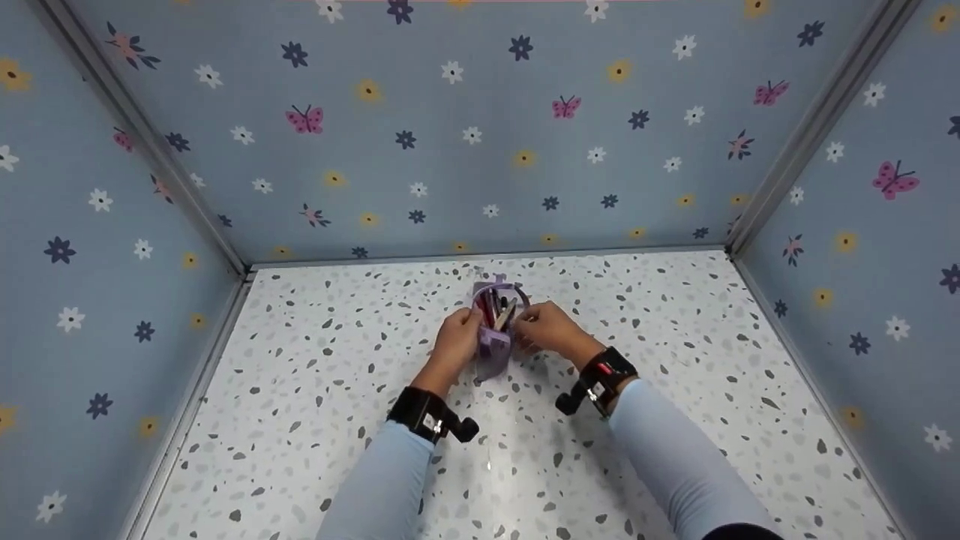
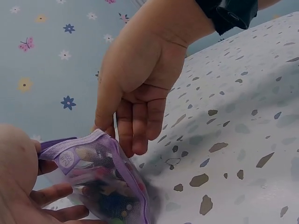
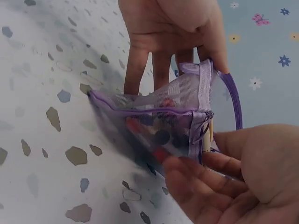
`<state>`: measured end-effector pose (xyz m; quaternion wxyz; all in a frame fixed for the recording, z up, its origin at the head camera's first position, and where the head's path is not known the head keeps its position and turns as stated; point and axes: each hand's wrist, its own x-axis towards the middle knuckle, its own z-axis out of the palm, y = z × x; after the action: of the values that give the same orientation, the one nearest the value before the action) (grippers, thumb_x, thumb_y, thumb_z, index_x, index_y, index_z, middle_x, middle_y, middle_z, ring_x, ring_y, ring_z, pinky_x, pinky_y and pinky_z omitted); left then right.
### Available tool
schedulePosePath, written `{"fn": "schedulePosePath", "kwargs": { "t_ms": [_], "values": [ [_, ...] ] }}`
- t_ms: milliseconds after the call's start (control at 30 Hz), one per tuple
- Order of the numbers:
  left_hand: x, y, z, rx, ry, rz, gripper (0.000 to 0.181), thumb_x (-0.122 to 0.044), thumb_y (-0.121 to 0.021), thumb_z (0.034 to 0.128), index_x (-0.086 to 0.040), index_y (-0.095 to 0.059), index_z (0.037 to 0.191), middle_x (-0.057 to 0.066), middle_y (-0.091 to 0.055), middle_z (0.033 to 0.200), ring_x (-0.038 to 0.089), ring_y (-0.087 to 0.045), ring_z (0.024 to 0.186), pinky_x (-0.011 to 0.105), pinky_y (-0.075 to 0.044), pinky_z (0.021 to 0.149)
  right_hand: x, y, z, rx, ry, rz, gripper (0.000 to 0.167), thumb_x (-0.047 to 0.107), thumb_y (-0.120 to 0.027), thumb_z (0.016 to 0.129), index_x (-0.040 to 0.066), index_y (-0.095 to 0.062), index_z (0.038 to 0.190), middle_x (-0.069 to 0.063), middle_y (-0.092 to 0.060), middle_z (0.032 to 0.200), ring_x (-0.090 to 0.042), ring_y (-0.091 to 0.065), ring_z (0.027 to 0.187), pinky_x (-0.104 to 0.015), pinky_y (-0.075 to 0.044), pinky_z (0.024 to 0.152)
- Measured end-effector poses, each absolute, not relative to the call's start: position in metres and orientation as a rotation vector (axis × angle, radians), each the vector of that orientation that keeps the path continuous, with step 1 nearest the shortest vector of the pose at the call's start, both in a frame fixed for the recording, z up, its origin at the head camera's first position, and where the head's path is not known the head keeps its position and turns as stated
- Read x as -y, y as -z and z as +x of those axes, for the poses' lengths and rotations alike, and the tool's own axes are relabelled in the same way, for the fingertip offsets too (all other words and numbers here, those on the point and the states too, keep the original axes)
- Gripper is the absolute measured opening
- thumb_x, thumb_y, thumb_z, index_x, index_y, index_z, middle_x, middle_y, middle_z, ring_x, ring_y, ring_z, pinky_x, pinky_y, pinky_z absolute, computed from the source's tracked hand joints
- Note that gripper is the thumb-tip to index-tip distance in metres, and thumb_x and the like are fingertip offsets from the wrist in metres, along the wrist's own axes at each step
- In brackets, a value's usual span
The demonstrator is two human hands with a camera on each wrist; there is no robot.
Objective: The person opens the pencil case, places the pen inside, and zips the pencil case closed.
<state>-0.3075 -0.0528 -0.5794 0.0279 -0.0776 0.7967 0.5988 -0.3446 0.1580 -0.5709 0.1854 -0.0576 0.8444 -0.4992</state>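
Note:
A purple mesh pencil case (image 1: pixel 493 354) stands on the speckled table, its zipped mouth spread wide. Red and dark pens (image 1: pixel 489 307) and a cream-coloured stick (image 1: pixel 504 316) show inside it. My left hand (image 1: pixel 459 335) pinches the left side of the rim, thumb at the edge and fingers along the mesh (image 3: pixel 182 93). At the right side, my right hand (image 1: pixel 551 328) holds the rim between thumb and fingers. In the right wrist view, the zip pull (image 3: pixel 204 128) hangs at the rim near the right fingers. The contents blur through the mesh in both wrist views.
The white speckled tabletop (image 1: pixel 315 420) surrounds the case. Blue flowered panels (image 1: pixel 465 150) stand behind and at both sides, with grey metal strips (image 1: pixel 810 112) at the corners. Black camera bands (image 1: pixel 424 412) sit on both wrists.

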Motion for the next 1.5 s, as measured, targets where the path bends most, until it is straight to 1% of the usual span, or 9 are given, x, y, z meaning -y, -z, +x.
{"fn": "schedulePosePath", "kwargs": {
  "t_ms": [200,467,600,733,833,1000,1100,1300,1500],
  "values": [
    [0.052,0.576,-0.306,-2.527,-1.765,-0.168,0.033,-0.032,-0.056,0.1187,-0.008,-0.07,0.101,0.012,-0.071,0.109,0.024,-0.062,0.1,0.037,-0.05,0.09,-0.159,0.569,-0.344,-2.26,1.475,-0.171,0.018,0.015,-0.078,0.107,0.004,-0.08,0.121,-0.011,-0.081,0.113,-0.019,-0.078,0.09,-0.038,-0.069,0.087],
    [0.059,0.572,-0.294,-2.618,-1.572,-0.055,0.046,-0.055,-0.076,0.1068,-0.017,-0.059,0.088,-0.001,-0.057,0.082,0.015,-0.055,0.072,0.03,-0.043,0.062,-0.165,0.552,-0.338,-2.325,1.47,-0.294,0.01,0.012,-0.082,0.105,0.008,-0.087,0.112,-0.005,-0.085,0.102,-0.023,-0.079,0.091,-0.042,-0.068,0.088],
    [0.059,0.568,-0.286,-2.72,-1.327,0.253,0.038,-0.053,-0.078,0.106,-0.018,-0.072,0.093,-0.005,-0.067,0.085,0.012,-0.06,0.073,0.031,-0.049,0.066,-0.163,0.544,-0.337,-2.374,1.459,-0.407,0.008,0.009,-0.082,0.103,0.005,-0.088,0.107,-0.004,-0.085,0.097,-0.032,-0.082,0.093,-0.05,-0.069,0.089],
    [0.051,0.564,-0.283,-2.911,-0.956,0.529,0.03,-0.044,-0.081,0.1048,-0.019,-0.081,0.09,-0.004,-0.075,0.082,0.011,-0.062,0.07,0.033,-0.051,0.067,-0.16,0.541,-0.338,-2.46,1.415,-0.509,0.006,0.008,-0.084,0.101,0.009,-0.088,0.096,0.0,-0.083,0.088,-0.02,-0.077,0.081,-0.035,-0.064,0.076],
    [0.042,0.563,-0.283,-3.06,-0.745,0.565,0.037,-0.042,-0.076,0.1083,-0.014,-0.08,0.085,0.002,-0.072,0.076,0.018,-0.064,0.067,0.038,-0.053,0.064,-0.157,0.539,-0.339,-2.485,1.422,-0.544,0.006,0.008,-0.087,0.099,0.011,-0.088,0.093,0.0,-0.083,0.086,-0.01,-0.071,0.077,-0.025,-0.056,0.071],
    [0.031,0.562,-0.286,-3.188,-0.586,0.559,0.037,-0.034,-0.061,0.1144,-0.007,-0.08,0.097,0.011,-0.073,0.076,0.035,-0.073,0.07,0.05,-0.06,0.067,-0.155,0.534,-0.34,-2.523,1.447,-0.53,0.007,0.006,-0.087,0.099,0.012,-0.088,0.095,-0.006,-0.084,0.09,-0.008,-0.07,0.075,-0.025,-0.055,0.07],
    [0.03,0.56,-0.287,-3.212,-0.565,0.608,0.037,-0.028,-0.061,0.1133,-0.006,-0.072,0.086,0.009,-0.065,0.068,0.033,-0.067,0.062,0.05,-0.059,0.062,-0.154,0.532,-0.339,-2.558,1.453,-0.5,0.008,0.006,-0.087,0.099,0.012,-0.087,0.094,-0.007,-0.083,0.091,-0.013,-0.072,0.077,-0.025,-0.055,0.069],
    [0.033,0.552,-0.28,-3.16,-0.543,0.805,0.041,-0.019,-0.066,0.106,-0.016,-0.046,0.07,-0.004,-0.042,0.061,0.017,-0.044,0.056,0.04,-0.048,0.059,-0.149,0.537,-0.344,-2.67,1.436,-0.458,0.006,0.007,-0.083,0.103,0.01,-0.083,0.097,-0.008,-0.084,0.096,-0.038,-0.081,0.096,-0.028,-0.06,0.074],
    [0.035,0.545,-0.269,-3.04,-0.545,0.926,0.032,-0.018,-0.07,0.1012,-0.013,-0.059,0.071,-0.004,-0.05,0.063,0.012,-0.044,0.054,0.03,-0.042,0.053,-0.159,0.539,-0.366,-2.899,1.331,-0.326,0.006,0.014,-0.081,0.106,0.01,-0.08,0.103,-0.01,-0.083,0.103,-0.021,-0.073,0.086,-0.031,-0.055,0.072]
  ]
}}
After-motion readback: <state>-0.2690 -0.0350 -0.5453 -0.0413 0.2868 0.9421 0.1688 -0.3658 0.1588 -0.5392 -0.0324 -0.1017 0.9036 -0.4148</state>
